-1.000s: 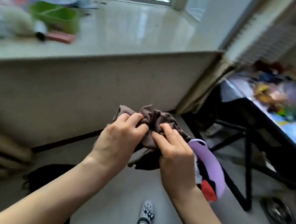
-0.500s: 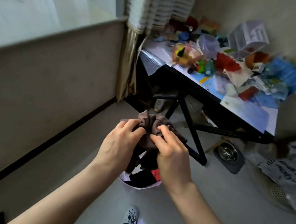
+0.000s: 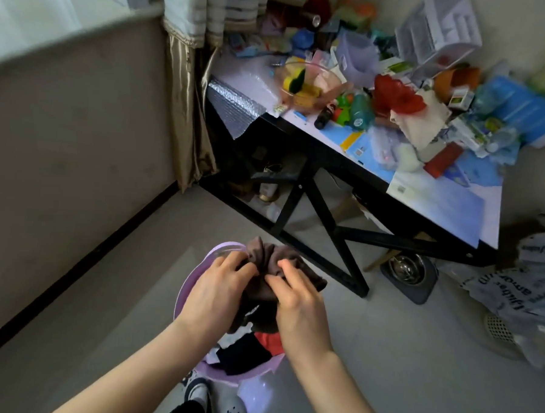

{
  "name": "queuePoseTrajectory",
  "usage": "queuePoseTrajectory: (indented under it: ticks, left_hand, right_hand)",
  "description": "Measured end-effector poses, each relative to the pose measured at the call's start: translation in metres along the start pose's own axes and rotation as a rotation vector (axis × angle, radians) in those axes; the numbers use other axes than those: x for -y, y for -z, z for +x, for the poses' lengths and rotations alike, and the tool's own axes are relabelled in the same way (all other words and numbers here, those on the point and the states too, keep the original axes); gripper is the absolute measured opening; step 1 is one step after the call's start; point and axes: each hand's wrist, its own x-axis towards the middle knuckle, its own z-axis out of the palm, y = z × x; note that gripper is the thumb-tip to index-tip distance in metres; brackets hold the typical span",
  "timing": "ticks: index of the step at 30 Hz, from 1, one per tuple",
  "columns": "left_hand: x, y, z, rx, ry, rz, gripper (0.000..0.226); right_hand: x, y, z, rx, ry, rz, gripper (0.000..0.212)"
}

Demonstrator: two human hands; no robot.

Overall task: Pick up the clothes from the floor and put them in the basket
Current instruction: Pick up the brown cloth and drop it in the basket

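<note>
crumpled brown cloth (image 3: 270, 258) over purple plastic basket (image 3: 188, 281)
my left hand (image 3: 211, 293) and right hand (image 3: 297, 305) grip it, fingers (image 3: 290, 267) curled; cluttered black-framed table (image 3: 439, 199) behind.

Soft daylight spills in from the window (image 3: 38, 4) at upper left, blown out white. The pale floor (image 3: 399, 355) carries dull glare. Wide-angle distortion bends the wall (image 3: 62, 163); clutter on the surface (image 3: 438, 208) looks soft.

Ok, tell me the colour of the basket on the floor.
Light purple, a lilac plastic. The basket shows only in the head view, and its rim is clearest there.
</note>
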Motion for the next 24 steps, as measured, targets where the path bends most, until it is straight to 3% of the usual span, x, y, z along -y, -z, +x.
queuePoseTrajectory:
  ticks: [3,7,9,12,15,19,24]
  left_hand:
    - [0.011,-0.006,0.013,0.025,-0.001,-0.021,0.032]
    - [0.027,-0.005,0.025,0.075,0.023,0.117,0.037]
    - [0.037,-0.015,0.026,0.079,0.005,0.212,0.054]
    - [0.040,-0.015,0.018,0.055,0.138,0.324,0.075]
    - [0.026,-0.001,-0.002,-0.020,0.305,0.398,0.089]
    - [0.008,0.020,-0.050,-0.200,0.486,0.425,0.100]
    - [-0.016,0.039,-0.137,-0.375,0.723,0.478,0.096]
  right_hand:
    - [-0.014,-0.021,0.010,0.110,-0.030,-0.016,0.028]
    - [-0.030,-0.052,0.022,0.352,-0.048,-0.091,0.040]
    - [-0.031,-0.057,0.024,0.379,-0.007,-0.111,0.048]
    - [-0.026,-0.050,0.032,0.396,0.071,-0.175,0.066]
    - [-0.012,-0.032,0.046,0.405,0.231,-0.180,0.085]
    - [0.021,-0.002,0.057,0.357,0.480,-0.172,0.094]
    - [0.084,0.025,0.047,0.344,0.777,-0.130,0.101]
